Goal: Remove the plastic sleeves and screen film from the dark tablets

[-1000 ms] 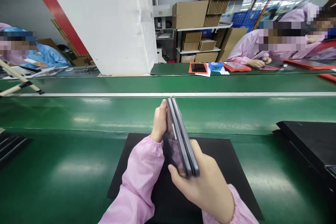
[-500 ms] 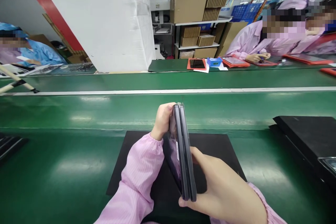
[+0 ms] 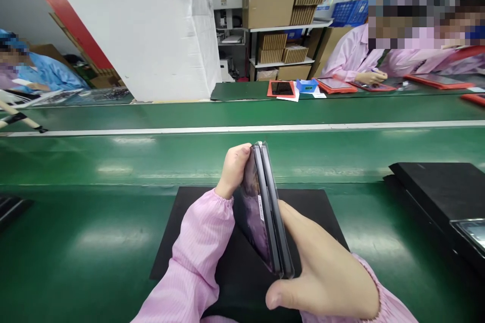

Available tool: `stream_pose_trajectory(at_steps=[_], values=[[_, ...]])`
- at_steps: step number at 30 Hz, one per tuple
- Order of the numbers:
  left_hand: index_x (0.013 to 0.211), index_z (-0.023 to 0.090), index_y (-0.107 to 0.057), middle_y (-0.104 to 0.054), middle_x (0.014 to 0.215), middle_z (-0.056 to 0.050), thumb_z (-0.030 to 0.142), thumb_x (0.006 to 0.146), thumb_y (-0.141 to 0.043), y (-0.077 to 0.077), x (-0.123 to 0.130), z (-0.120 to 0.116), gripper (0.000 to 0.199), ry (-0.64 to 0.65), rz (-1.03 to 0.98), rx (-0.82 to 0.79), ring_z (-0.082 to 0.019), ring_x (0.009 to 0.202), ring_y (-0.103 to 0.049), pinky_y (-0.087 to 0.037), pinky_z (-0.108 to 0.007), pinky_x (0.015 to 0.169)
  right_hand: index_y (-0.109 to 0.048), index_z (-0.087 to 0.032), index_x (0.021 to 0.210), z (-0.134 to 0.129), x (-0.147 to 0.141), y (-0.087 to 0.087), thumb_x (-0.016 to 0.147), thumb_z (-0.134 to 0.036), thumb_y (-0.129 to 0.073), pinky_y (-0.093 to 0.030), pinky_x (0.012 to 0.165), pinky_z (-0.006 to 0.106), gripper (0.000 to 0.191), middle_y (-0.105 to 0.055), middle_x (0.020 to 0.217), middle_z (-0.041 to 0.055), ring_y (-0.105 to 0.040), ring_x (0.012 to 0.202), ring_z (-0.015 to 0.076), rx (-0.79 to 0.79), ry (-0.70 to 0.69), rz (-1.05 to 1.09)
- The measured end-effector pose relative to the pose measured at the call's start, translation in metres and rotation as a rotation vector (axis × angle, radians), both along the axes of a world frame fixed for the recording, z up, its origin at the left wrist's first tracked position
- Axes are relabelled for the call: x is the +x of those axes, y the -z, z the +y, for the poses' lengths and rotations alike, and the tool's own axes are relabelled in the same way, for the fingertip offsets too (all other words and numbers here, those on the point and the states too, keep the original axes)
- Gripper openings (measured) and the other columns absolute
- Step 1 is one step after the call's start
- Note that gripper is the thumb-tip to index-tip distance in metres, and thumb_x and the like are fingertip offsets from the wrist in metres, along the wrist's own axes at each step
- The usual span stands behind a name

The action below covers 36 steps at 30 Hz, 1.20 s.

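Note:
Two dark tablets (image 3: 270, 212) are pressed face to face and stand on their long edges over a black mat (image 3: 170, 237). Clear film wraps them, and a small white label shows on the left one's glossy side. My left hand (image 3: 235, 167) grips their far end, thumb on top near the corner. At the near right side is my right hand (image 3: 322, 267), its thumb stretched away from the near corner. Its index side lies against or close beside the right tablet; the other fingers are hidden.
A black stack (image 3: 439, 192) sits on the green bench (image 3: 106, 242) at right, a glossy device (image 3: 472, 232) by it. Across the bench, co-workers in pink (image 3: 350, 53) handle red-framed tablets (image 3: 335, 85). A white-wrapped pillar (image 3: 174, 35) rises behind.
My right thumb has come away from the tablets' near lower corner and spread outward. The tablets' near end has swung slightly right and up. My left hand keeps its grip.

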State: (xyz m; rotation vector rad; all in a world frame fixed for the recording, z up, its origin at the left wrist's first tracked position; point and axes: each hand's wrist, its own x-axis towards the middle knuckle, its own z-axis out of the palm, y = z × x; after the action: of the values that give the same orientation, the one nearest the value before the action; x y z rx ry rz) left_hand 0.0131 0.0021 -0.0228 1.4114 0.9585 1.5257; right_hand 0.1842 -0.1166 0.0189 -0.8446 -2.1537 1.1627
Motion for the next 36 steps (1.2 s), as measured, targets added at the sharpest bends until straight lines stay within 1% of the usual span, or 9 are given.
stream_pose_trajectory(at_steps=[5, 11, 16, 21, 23, 27, 31, 33, 36], values=[[0.051, 0.023, -0.037, -0.036, 0.050, 0.002, 0.097, 0.067, -0.044, 0.000, 0.000, 0.000, 0.077, 0.015, -0.005, -0.008, -0.012, 0.049, -0.031, -0.025, -0.031, 0.049, -0.028, -0.026, 0.159, 0.000, 0.000, 0.000, 0.072, -0.064, -0.081, -0.050, 0.105, 0.040, 0.108, -0.053, 0.146, 0.0112, -0.056, 0.129, 0.0300, 0.010, -0.007, 0.005], [0.051, 0.022, -0.041, -0.037, 0.050, 0.002, 0.096, 0.069, -0.044, 0.000, -0.001, 0.000, 0.076, 0.034, -0.007, 0.004, -0.012, 0.048, -0.032, -0.025, -0.031, 0.050, -0.030, -0.026, 0.158, -0.001, -0.001, 0.001, 0.074, -0.066, -0.079, -0.051, 0.104, 0.038, 0.105, -0.056, 0.143, 0.0099, -0.058, 0.126, 0.0283, 0.021, -0.011, 0.019], [0.053, 0.021, -0.046, -0.040, 0.051, 0.001, 0.093, 0.072, -0.044, 0.003, -0.001, 0.000, 0.075, 0.076, -0.028, 0.022, -0.013, 0.050, -0.034, -0.027, -0.031, 0.051, -0.027, -0.023, 0.160, -0.002, -0.002, 0.000, 0.075, -0.069, -0.076, -0.050, 0.106, 0.038, 0.108, -0.053, 0.146, 0.0124, -0.057, 0.129, 0.0288, 0.031, -0.018, 0.017], [0.054, 0.021, -0.049, -0.041, 0.053, 0.000, 0.089, 0.078, -0.043, 0.007, -0.002, 0.001, 0.073, 0.116, -0.027, 0.069, -0.014, 0.052, -0.034, -0.027, -0.032, 0.054, -0.026, -0.022, 0.161, -0.004, -0.002, -0.001, 0.075, -0.066, -0.078, -0.051, 0.106, 0.037, 0.109, -0.055, 0.145, 0.0125, -0.058, 0.127, 0.0286, 0.029, -0.028, 0.016], [0.053, 0.021, -0.048, -0.042, 0.053, 0.000, 0.089, 0.079, -0.041, 0.007, -0.003, 0.000, 0.072, 0.127, -0.015, 0.087, -0.014, 0.053, -0.034, -0.027, -0.032, 0.055, -0.027, -0.021, 0.160, -0.005, -0.001, -0.001, 0.076, -0.065, -0.078, -0.051, 0.106, 0.038, 0.108, -0.056, 0.144, 0.0132, -0.059, 0.127, 0.0295, 0.032, -0.024, 0.010], [0.051, 0.022, -0.046, -0.041, 0.052, -0.001, 0.092, 0.076, -0.040, 0.004, -0.002, -0.003, 0.074, 0.149, 0.018, 0.076, -0.015, 0.053, -0.033, -0.026, -0.033, 0.055, -0.032, -0.019, 0.158, -0.005, 0.001, -0.001, 0.076, -0.065, -0.077, -0.052, 0.106, 0.040, 0.104, -0.057, 0.145, 0.0143, -0.059, 0.129, 0.0311, 0.034, 0.002, 0.003], [0.052, 0.021, -0.046, -0.041, 0.052, -0.001, 0.092, 0.075, -0.040, 0.000, -0.001, -0.007, 0.075, 0.204, 0.029, 0.080, -0.015, 0.052, -0.033, -0.025, -0.033, 0.054, -0.034, -0.018, 0.157, -0.006, 0.003, 0.000, 0.080, -0.064, -0.074, -0.049, 0.111, 0.041, 0.098, -0.055, 0.149, 0.0155, -0.057, 0.133, 0.0308, 0.089, 0.008, 0.005], [0.052, 0.021, -0.046, -0.042, 0.052, -0.001, 0.092, 0.076, -0.039, -0.001, -0.001, -0.009, 0.074, 0.226, 0.042, 0.092, -0.014, 0.051, -0.033, -0.025, -0.033, 0.054, -0.036, -0.016, 0.155, -0.006, 0.004, 0.001, 0.082, -0.061, -0.073, -0.048, 0.112, 0.041, 0.093, -0.056, 0.148, 0.0153, -0.058, 0.132, 0.0304, 0.132, 0.021, 0.001], [0.052, 0.022, -0.044, -0.040, 0.051, -0.001, 0.092, 0.076, -0.037, -0.002, -0.001, -0.010, 0.075, 0.230, 0.058, 0.094, -0.014, 0.049, -0.032, -0.022, -0.033, 0.053, -0.042, -0.017, 0.151, -0.007, 0.004, -0.001, 0.083, -0.051, -0.074, -0.052, 0.107, 0.040, 0.083, -0.062, 0.141, 0.0144, -0.063, 0.126, 0.0300, 0.182, 0.057, -0.022]])
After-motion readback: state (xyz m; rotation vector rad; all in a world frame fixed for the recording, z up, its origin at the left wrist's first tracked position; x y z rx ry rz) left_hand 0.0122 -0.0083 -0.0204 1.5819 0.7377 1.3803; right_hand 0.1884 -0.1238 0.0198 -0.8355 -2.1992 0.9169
